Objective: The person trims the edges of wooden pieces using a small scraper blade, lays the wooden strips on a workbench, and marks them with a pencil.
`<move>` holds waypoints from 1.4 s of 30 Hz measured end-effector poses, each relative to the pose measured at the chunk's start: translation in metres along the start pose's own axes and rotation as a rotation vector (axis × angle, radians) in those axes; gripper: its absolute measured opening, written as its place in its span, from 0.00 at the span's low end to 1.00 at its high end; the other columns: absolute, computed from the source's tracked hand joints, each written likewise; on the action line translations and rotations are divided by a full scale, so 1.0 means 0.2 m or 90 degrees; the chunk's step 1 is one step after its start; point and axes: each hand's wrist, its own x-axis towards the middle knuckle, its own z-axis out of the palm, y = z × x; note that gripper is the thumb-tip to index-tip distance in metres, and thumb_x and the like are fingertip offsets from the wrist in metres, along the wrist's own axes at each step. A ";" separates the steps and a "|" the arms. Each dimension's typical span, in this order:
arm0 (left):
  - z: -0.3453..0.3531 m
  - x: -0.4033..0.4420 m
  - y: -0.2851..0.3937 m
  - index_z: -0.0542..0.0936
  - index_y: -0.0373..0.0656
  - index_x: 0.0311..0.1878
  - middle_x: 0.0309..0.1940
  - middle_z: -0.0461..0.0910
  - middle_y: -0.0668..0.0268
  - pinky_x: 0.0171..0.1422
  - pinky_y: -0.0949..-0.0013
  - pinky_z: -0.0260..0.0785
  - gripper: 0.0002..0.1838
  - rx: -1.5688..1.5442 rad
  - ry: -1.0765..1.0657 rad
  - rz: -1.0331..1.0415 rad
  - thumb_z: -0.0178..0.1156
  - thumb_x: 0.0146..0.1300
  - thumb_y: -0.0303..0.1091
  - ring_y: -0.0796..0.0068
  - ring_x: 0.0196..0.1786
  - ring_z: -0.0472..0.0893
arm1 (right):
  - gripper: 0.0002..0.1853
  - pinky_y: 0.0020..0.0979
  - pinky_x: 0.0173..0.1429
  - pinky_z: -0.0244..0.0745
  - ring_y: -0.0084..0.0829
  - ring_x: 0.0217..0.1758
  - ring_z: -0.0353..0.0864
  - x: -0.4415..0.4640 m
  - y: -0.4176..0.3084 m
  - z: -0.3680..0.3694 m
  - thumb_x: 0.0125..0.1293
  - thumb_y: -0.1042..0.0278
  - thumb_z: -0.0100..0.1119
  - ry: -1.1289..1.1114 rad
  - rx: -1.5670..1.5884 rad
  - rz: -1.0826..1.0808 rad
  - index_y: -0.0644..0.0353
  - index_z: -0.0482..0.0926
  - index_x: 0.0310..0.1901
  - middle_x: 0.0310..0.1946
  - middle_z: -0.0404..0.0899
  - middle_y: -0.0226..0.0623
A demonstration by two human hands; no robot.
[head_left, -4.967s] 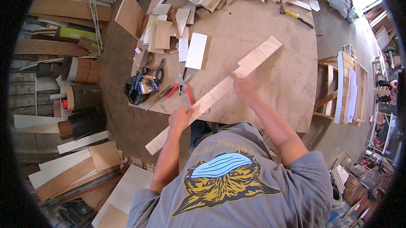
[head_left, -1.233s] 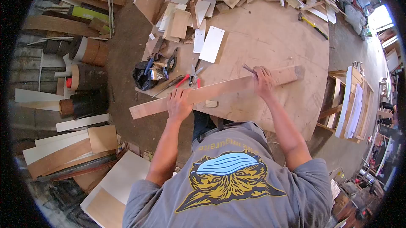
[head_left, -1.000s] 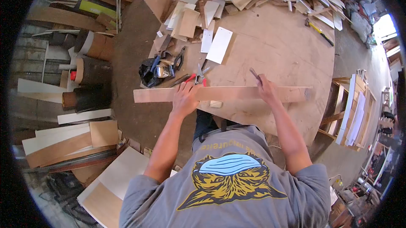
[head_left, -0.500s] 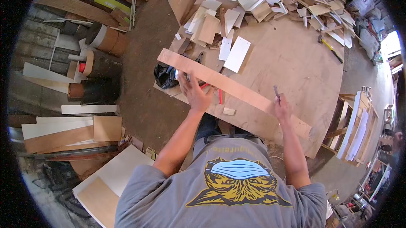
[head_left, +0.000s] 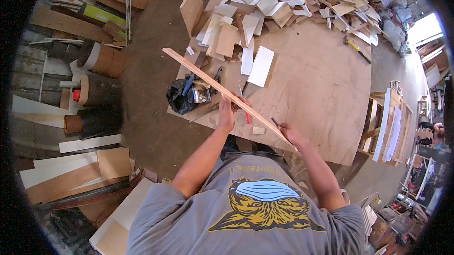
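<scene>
A long, narrow wooden board (head_left: pixel 201 74) slants across the near part of the worktable, turned so mostly its thin edge shows. My left hand (head_left: pixel 227 112) is closed around it near the middle, fingers partly hidden behind the wood. Beside the board's lower right end is my right hand (head_left: pixel 292 134), closed on a short, dark, pencil-like tool (head_left: pixel 275 121); its exact kind is too small to tell. Whether the right hand also grips the board is unclear. Under the board lie a red-handled item (head_left: pixel 247 117) and a small wood block (head_left: pixel 258 130).
The plywood worktable (head_left: pixel 321 80) carries a heap of wood offcuts (head_left: pixel 283 7) at the back, a white panel (head_left: pixel 261 66) and a yellow-black hammer (head_left: pixel 357 49). A black bag (head_left: pixel 179 96) sits at its left edge. A wooden frame (head_left: pixel 390 127) stands to the right.
The board has turned from its broad face onto its edge, and its right end has come nearer my body. My right hand has moved left with the tool. The view has shifted slightly.
</scene>
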 end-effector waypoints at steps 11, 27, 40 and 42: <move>-0.08 0.27 -0.04 0.73 0.39 0.63 0.53 0.79 0.65 0.46 0.59 0.85 0.25 0.046 0.300 -0.033 0.57 0.81 0.53 0.69 0.50 0.83 | 0.15 0.39 0.41 0.80 0.32 0.35 0.84 0.07 -0.05 0.05 0.79 0.57 0.59 -0.068 0.123 0.129 0.61 0.83 0.53 0.34 0.85 0.36; -0.14 0.45 -0.03 0.72 0.34 0.68 0.57 0.80 0.58 0.60 0.61 0.77 0.31 0.218 0.267 -0.162 0.53 0.82 0.56 0.66 0.57 0.81 | 0.15 0.36 0.31 0.78 0.27 0.31 0.84 0.80 -0.94 0.09 0.79 0.58 0.57 0.212 0.213 -0.004 0.61 0.79 0.55 0.30 0.82 0.40; -0.22 0.59 -0.14 0.74 0.33 0.64 0.52 0.83 0.57 0.57 0.62 0.76 0.29 0.300 0.198 -0.239 0.51 0.83 0.55 0.67 0.53 0.82 | 0.23 0.48 0.62 0.80 0.52 0.60 0.84 1.20 -1.37 -0.01 0.71 0.55 0.64 0.335 -0.188 -0.099 0.56 0.82 0.63 0.57 0.84 0.55; -0.15 0.60 -0.07 0.74 0.34 0.61 0.47 0.82 0.60 0.51 0.63 0.77 0.27 0.228 0.194 -0.239 0.51 0.84 0.55 0.70 0.47 0.83 | 0.26 0.48 0.62 0.81 0.53 0.63 0.82 1.23 -1.46 -0.03 0.70 0.57 0.65 0.401 -0.254 -0.149 0.51 0.79 0.68 0.62 0.80 0.53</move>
